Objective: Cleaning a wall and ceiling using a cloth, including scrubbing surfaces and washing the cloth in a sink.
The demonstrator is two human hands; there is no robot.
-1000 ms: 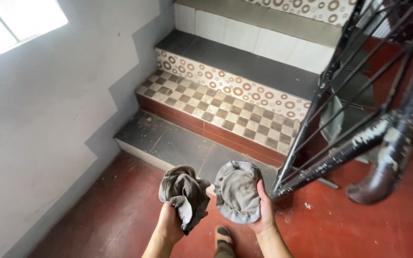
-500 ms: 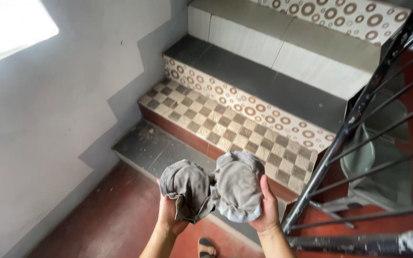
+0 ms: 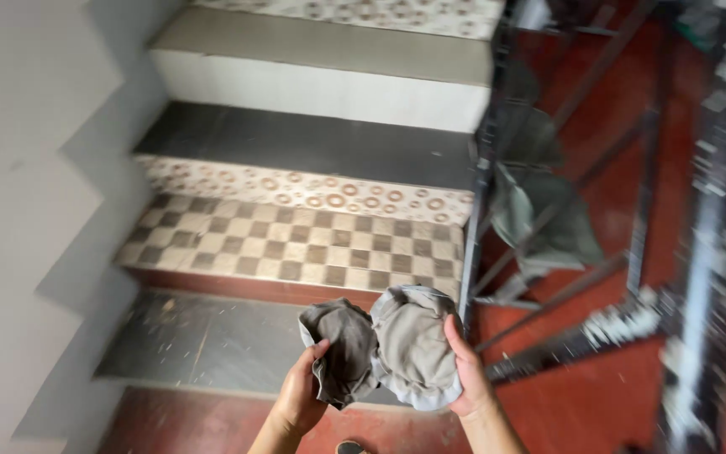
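Low in the frame's centre, the left hand (image 3: 300, 395) and right hand (image 3: 468, 378) flank a bunched grey cloth (image 3: 388, 349), fingers clasping each side, bundle lying left-to-right between them.

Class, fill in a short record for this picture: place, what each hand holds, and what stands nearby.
Place: foot of a tiled staircase, red floor
Left hand: grip closed on a crumpled grey cloth
Right hand: cupped around a bunched grey cloth
Cloths: touching each other
Nearby: dark metal railing on the right; grey wall on the left
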